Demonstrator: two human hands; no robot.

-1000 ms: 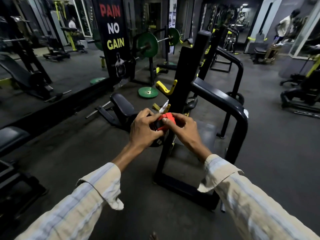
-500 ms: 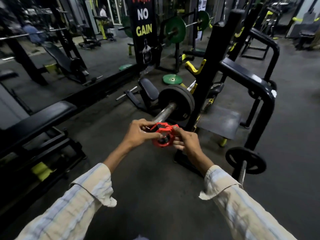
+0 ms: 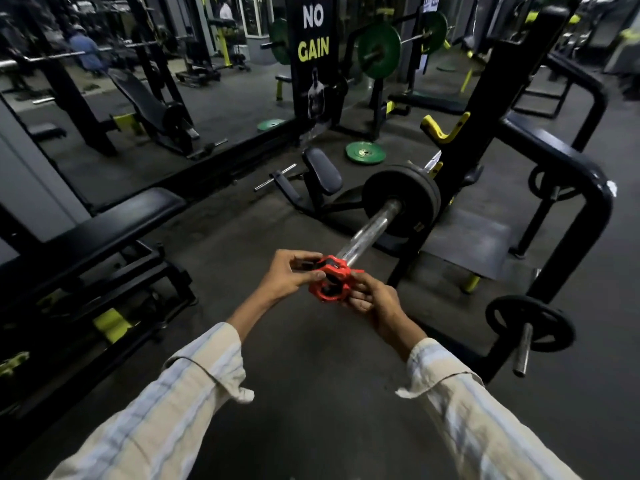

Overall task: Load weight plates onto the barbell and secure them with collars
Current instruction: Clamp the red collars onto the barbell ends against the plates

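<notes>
A red clamp collar [image 3: 329, 280] is at the near end of the steel barbell sleeve [image 3: 372, 230]. My left hand [image 3: 289, 273] pinches its left side and my right hand [image 3: 372, 301] grips it from the right and below. Whether the collar is around the sleeve tip or just in front of it I cannot tell. Further up the sleeve sit black weight plates [image 3: 401, 199], pushed against the black rack upright [image 3: 485, 98].
A black bench [image 3: 104, 223] stands at the left. A small black plate [image 3: 530, 322] hangs on a storage peg at the right. A green plate [image 3: 365, 152] lies on the floor behind. A loaded green barbell [image 3: 379, 50] is in the background.
The view dropped and swung, bringing the barbell sleeve and black plates into sight. Both hands carried the red collar down to the sleeve's near end.
</notes>
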